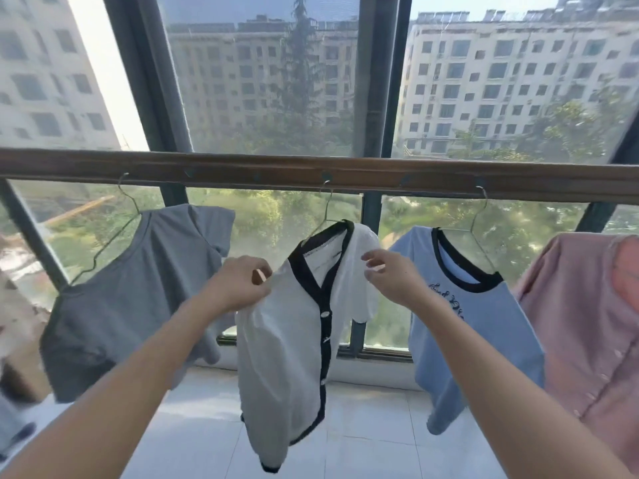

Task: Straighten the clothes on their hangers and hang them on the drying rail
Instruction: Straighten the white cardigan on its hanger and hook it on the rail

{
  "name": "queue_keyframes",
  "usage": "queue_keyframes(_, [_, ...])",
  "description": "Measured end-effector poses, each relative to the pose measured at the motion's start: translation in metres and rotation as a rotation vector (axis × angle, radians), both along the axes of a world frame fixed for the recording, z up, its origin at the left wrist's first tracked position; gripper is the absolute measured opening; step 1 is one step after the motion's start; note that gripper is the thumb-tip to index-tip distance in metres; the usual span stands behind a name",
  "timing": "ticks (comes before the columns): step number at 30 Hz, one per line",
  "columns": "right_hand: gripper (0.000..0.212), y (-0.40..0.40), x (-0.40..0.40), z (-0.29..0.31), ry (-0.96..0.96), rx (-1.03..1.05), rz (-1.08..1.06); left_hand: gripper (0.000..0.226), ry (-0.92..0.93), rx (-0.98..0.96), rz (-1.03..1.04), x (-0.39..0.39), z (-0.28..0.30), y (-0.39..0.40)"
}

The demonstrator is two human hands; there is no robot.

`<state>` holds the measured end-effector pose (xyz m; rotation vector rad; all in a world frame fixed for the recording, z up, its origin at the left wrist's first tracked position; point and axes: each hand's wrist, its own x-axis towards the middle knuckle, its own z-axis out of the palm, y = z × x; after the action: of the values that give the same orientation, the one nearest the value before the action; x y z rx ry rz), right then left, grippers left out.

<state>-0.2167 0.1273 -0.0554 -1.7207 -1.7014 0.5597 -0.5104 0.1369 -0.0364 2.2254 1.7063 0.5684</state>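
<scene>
A white cardigan point(287, 357) with black trim and buttons hangs on a wire hanger point(323, 216) from the brown drying rail point(242, 167). My left hand point(238, 281) pinches the cardigan's left shoulder. My right hand point(390, 274) is at its right shoulder, fingers curled beside the white fabric; whether it grips the cloth is unclear. A grey T-shirt point(131, 305) hangs to the left. To the right hang a light blue T-shirt point(477, 333) with a black collar and a pink buttoned garment point(587, 333).
Behind the rail stand dark window frames point(377, 81) with glass, looking onto apartment blocks and trees. Pale floor tiles point(363, 444) lie below the clothes. More blurred fabric point(14, 323) sits at the far left edge.
</scene>
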Motion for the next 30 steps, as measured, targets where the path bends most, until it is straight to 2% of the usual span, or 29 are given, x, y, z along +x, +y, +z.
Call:
queue_keyframes(4, [0.055, 0.04, 0.019, 0.001, -0.122, -0.004, 0.053, 0.01, 0.047, 0.015, 0.062, -0.016, 0.007, 0.011])
queue_keyframes(7, [0.06, 0.066, 0.025, 0.005, -0.216, 0.031, 0.058, 0.006, 0.057, 0.055, 0.1, -0.023, 0.007, 0.015])
queue_keyframes(11, [0.051, 0.083, 0.019, 0.007, -0.247, 0.075, 0.107, 0.008, 0.032, 0.113, 0.182, -0.035, 0.006, 0.022])
queue_keyframes(16, [0.031, 0.089, 0.007, 0.007, -0.182, 0.058, 0.143, 0.011, 0.065, 0.126, 0.232, -0.038, 0.005, 0.026])
queue_keyframes(22, [0.031, 0.081, 0.005, 0.003, -0.165, 0.09, 0.13, 0.022, -0.06, 0.142, 0.105, -0.005, 0.014, 0.03])
queue_keyframes(25, [0.013, 0.075, 0.008, -0.003, -0.096, 0.176, 0.091, 0.019, -0.142, 0.197, 0.106, 0.004, 0.009, 0.031])
queue_keyframes(30, [0.009, 0.067, 0.012, -0.007, -0.14, 0.33, 0.089, 0.008, -0.194, 0.268, 0.131, 0.002, 0.004, 0.028])
